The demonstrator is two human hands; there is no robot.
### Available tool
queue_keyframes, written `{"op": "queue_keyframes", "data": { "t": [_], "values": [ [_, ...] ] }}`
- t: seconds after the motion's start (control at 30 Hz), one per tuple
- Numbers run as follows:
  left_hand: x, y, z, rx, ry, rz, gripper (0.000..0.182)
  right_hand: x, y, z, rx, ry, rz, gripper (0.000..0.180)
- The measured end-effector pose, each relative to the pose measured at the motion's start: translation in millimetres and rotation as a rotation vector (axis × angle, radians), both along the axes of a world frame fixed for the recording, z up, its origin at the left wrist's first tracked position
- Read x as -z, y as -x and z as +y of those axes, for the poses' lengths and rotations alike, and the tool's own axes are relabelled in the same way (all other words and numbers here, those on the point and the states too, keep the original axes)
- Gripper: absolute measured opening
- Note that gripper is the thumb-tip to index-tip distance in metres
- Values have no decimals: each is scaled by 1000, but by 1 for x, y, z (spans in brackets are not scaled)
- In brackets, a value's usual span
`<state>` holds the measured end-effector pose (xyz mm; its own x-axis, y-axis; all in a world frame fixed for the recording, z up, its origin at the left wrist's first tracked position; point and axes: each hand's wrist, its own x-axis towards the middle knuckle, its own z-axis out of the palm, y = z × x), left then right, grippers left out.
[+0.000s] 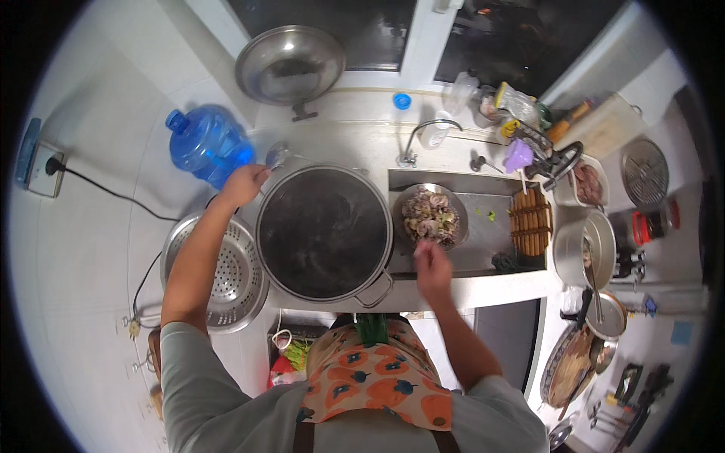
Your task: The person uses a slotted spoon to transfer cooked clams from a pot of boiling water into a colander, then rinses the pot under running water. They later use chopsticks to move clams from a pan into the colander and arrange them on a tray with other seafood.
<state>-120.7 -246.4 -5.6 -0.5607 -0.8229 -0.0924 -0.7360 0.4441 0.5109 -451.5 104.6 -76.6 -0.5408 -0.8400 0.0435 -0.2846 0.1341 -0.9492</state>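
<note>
My left hand [247, 184] reaches to the far left rim of a large metal pot [385, 272]. Its fingers are drawn together beside a shiny metal ladle [277, 155]; whether they grip it is unclear. Filling the pot's round mouth is a dark surface [323, 232] with pale, steam-like swirls. Blurred by motion, my right hand [434, 274] is over the near edge of a metal bowl [463, 218], fingers curled. I cannot tell if it holds anything. Pale meat pieces [430, 218] are heaped in that bowl, which sits in the sink [487, 260].
A steel colander [229, 272] stands left of the pot, below a blue water jug [209, 141]. Behind are a steel wok [290, 65] and a curved faucet [409, 147]. The sink holds a bamboo rack [531, 222]. Right of it are a deep pot [566, 255] and a meat container [601, 175].
</note>
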Motion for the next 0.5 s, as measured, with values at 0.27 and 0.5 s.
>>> {"op": "queue_keyframes", "data": {
  "t": [0.27, 0.5],
  "values": [
    [37, -2, -25, 88, -243, 166, 34, -12, -116, 34, 101, 31, -645, 26],
    [36, 14, 0, 102, -222, 198, 33, -10, -79, 40, 284, 21, -522, 22]
  ]
}}
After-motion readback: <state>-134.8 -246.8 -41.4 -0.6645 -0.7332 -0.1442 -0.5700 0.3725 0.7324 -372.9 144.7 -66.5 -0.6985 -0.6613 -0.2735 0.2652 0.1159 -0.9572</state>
